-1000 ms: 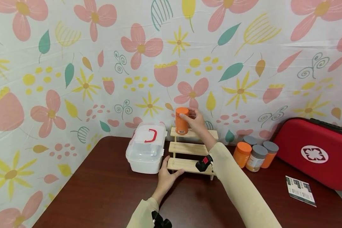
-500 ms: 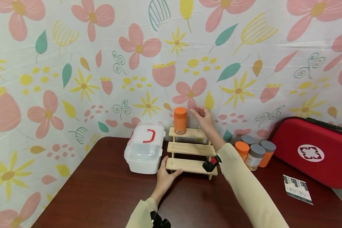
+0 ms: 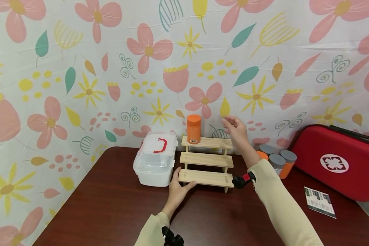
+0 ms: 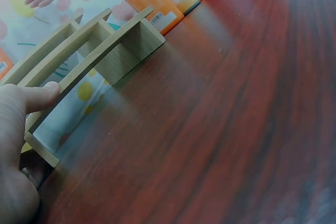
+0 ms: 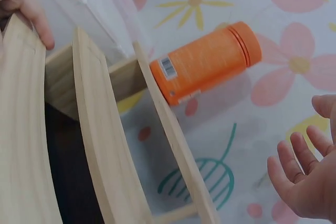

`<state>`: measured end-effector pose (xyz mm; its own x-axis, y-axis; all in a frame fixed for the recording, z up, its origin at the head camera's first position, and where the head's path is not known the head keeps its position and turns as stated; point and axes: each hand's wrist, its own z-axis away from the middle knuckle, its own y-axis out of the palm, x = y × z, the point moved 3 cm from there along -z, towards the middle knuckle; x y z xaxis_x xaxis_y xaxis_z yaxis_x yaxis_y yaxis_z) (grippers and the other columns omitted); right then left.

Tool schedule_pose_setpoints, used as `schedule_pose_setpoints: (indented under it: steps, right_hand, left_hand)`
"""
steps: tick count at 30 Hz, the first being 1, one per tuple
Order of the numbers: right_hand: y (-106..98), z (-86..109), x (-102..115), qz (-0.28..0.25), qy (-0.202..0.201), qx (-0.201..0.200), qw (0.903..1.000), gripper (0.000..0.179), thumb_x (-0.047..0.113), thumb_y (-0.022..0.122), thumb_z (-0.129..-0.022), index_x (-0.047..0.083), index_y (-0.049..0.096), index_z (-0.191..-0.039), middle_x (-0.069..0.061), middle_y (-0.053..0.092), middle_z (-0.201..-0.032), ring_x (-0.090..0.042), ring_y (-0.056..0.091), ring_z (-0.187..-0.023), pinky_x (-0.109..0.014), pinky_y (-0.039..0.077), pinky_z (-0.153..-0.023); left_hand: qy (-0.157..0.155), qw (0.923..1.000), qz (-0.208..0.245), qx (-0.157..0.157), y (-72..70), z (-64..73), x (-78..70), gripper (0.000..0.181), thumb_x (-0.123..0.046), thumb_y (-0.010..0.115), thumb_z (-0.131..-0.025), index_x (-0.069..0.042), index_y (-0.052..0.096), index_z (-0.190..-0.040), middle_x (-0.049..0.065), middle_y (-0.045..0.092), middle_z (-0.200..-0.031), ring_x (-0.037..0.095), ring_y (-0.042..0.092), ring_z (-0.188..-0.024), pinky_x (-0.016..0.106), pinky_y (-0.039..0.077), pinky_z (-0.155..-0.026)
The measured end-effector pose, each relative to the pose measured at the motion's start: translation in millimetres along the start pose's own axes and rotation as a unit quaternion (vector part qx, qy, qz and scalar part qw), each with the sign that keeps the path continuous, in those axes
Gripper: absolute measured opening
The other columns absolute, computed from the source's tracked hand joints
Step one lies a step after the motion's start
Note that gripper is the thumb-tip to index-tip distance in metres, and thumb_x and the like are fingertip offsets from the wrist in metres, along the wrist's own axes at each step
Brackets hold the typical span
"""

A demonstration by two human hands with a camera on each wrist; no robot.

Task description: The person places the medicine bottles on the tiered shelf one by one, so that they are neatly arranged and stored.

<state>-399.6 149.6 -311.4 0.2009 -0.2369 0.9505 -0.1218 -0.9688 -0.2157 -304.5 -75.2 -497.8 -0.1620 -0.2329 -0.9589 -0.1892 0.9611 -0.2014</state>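
A three-step wooden display stand (image 3: 206,158) sits on the table against the patterned cloth. My left hand (image 3: 176,189) grips the left end of its lowest step, thumb along the front edge in the left wrist view. On the top step, at the left end, an orange bottle (image 3: 193,130) with an orange lid stands upright. My right hand (image 3: 237,131) is in the air beyond the stand's right end, fingers loosely bent with nothing in them. In the right wrist view, a gap of patterned cloth lies between those fingers (image 5: 296,169) and the bottle (image 5: 205,64).
A white box (image 3: 155,160) with a clear lid and red handle stands just left of the stand. Several bottles (image 3: 287,165) with grey or orange lids are grouped to the right, partly behind my right forearm. Beyond them are a red case (image 3: 313,164) and a printed card (image 3: 319,201).
My right hand has let go of the orange bottle, leaving it on the top step, and has moved away to the right. The left hand has stayed on the stand.
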Motion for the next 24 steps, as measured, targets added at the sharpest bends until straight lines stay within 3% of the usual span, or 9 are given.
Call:
schedule_pose_setpoints:
  steps: [4, 9, 13, 18, 20, 24]
  right_hand:
    - [-13, 4.7, -7, 0.020, 0.001, -0.004, 0.9998, 0.053, 0.036, 0.050, -0.101, 0.006, 0.045, -0.143, -0.015, 0.049, -0.141, -0.015, 0.053, -0.116, -0.045, 0.044, -0.108]
    - [-28, 11.3, -13, 0.051, 0.005, 0.005, 0.9986, 0.053, 0.034, 0.050, -0.101, 0.003, 0.043, -0.144, -0.020, 0.045, -0.143, -0.024, 0.051, -0.123, -0.048, 0.042, -0.109]
    - [-41, 14.2, -17, 0.072, 0.008, -0.001, 0.9974, 0.052, 0.036, 0.051, -0.101, 0.005, 0.047, -0.142, -0.007, 0.056, -0.128, -0.006, 0.053, -0.105, -0.037, 0.048, -0.102]
    - [-59, 17.2, -16, 0.101, 0.002, -0.026, 0.9946, 0.049, 0.035, 0.051, -0.101, 0.005, 0.050, -0.139, 0.009, 0.053, -0.112, 0.004, 0.050, -0.090, -0.011, 0.049, -0.078]
    - [-68, 19.1, -16, 0.104, 0.002, -0.036, 0.9939, 0.050, 0.035, 0.051, -0.100, 0.004, 0.049, -0.139, 0.011, 0.052, -0.110, 0.007, 0.050, -0.084, -0.008, 0.047, -0.070]
    - [-90, 25.5, -21, 0.070, 0.003, -0.034, 0.9970, 0.052, 0.033, 0.053, -0.100, 0.002, 0.046, -0.140, 0.021, 0.051, -0.100, 0.010, 0.052, -0.082, -0.008, 0.050, -0.068]
  left_hand:
    - [0.000, 1.0000, -0.001, 0.003, 1.1, 0.4, -0.2, 0.087, -0.025, 0.084, -0.075, -0.007, 0.038, -0.147, 0.022, 0.046, -0.147, 0.037, 0.042, -0.137, 0.056, 0.037, -0.109]
    - [0.000, 1.0000, 0.003, 0.006, 2.1, 1.2, 0.4, 0.088, -0.026, 0.084, -0.075, -0.006, 0.038, -0.147, 0.021, 0.048, -0.146, 0.037, 0.043, -0.136, 0.056, 0.037, -0.109]
    - [0.002, 1.0000, 0.005, 0.000, 1.2, 2.3, 1.8, 0.087, -0.024, 0.084, -0.075, -0.006, 0.038, -0.146, 0.020, 0.050, -0.144, 0.036, 0.044, -0.136, 0.055, 0.036, -0.110]
    - [0.007, 0.9999, 0.006, -0.005, 0.5, 1.9, -0.1, 0.087, -0.022, 0.084, -0.075, -0.004, 0.039, -0.146, 0.020, 0.051, -0.143, 0.036, 0.044, -0.136, 0.055, 0.035, -0.110]
    - [0.007, 0.9999, 0.007, -0.003, 0.6, 1.5, -0.9, 0.087, -0.022, 0.084, -0.075, -0.004, 0.038, -0.146, 0.021, 0.051, -0.143, 0.036, 0.043, -0.136, 0.055, 0.035, -0.110]
    - [0.005, 1.0000, 0.007, 0.001, 1.1, 1.8, -1.4, 0.087, -0.023, 0.084, -0.075, -0.004, 0.038, -0.146, 0.021, 0.050, -0.144, 0.036, 0.043, -0.136, 0.055, 0.035, -0.111]
